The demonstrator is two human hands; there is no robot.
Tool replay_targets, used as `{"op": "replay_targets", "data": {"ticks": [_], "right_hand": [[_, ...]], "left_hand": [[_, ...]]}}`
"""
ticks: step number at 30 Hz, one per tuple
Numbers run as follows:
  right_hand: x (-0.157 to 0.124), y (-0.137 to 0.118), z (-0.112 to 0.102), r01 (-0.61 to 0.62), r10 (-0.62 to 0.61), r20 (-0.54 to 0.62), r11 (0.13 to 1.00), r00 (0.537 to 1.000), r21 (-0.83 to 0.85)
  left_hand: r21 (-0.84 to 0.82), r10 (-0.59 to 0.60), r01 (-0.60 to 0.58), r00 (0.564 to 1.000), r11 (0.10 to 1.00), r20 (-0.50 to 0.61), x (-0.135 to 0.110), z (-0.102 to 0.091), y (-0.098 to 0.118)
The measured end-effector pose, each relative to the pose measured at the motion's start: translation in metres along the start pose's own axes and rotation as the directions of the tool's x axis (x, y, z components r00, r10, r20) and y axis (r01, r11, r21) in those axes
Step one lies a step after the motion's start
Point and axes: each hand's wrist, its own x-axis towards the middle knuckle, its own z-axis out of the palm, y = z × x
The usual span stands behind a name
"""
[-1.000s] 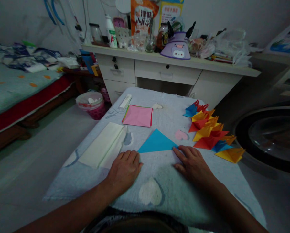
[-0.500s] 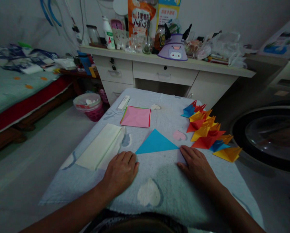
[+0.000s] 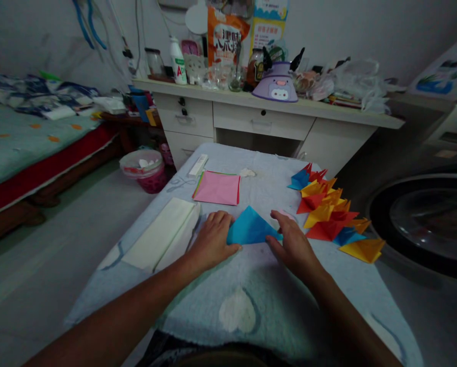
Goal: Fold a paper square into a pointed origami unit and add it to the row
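Note:
A sheet of blue origami paper (image 3: 252, 229), folded into a triangle, lies on the cloth-covered table with its peak pointing away from me. Over its left corner is my left hand (image 3: 214, 238), fingers curled on the paper and thumb at the near edge; that corner is hidden beneath it. At the right corner, my right hand (image 3: 294, 248) has its thumb against the paper and its index finger raised apart from it. Close by on the right stand several folded paper cranes (image 3: 329, 214) in red, yellow, orange and blue.
Beyond the triangle lies a stack of square paper (image 3: 217, 187), pink on top, near a small white box (image 3: 198, 165). A folded pale cloth or paper (image 3: 161, 232) is at the left. A pink bin (image 3: 146, 171) stands on the floor; a white desk (image 3: 264, 120) is behind.
My left hand has moved up and right onto the triangle's left corner. My right hand has risen, with thumb and index finger spread at the right corner. The view has shifted slightly.

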Motion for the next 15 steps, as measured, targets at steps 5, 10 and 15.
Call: {"op": "replay_targets", "data": {"ticks": [5,10,15], "right_hand": [[0.003,-0.006,0.017,-0.062,0.070,-0.026,0.971,0.997,0.232],[-0.001,-0.006,0.016,0.044,-0.014,-0.107,0.959,0.994,0.280],[-0.003,-0.012,0.008,0.217,-0.164,-0.233,0.950,0.959,0.223]], "left_hand": [[-0.134,0.002,-0.013,0.997,0.991,-0.081,0.004,0.013,-0.003],[-0.335,0.113,-0.142,0.988,0.931,-0.104,-0.001,0.009,0.000],[-0.474,0.021,-0.129,0.974,0.871,-0.226,-0.006,0.000,-0.001]]}}
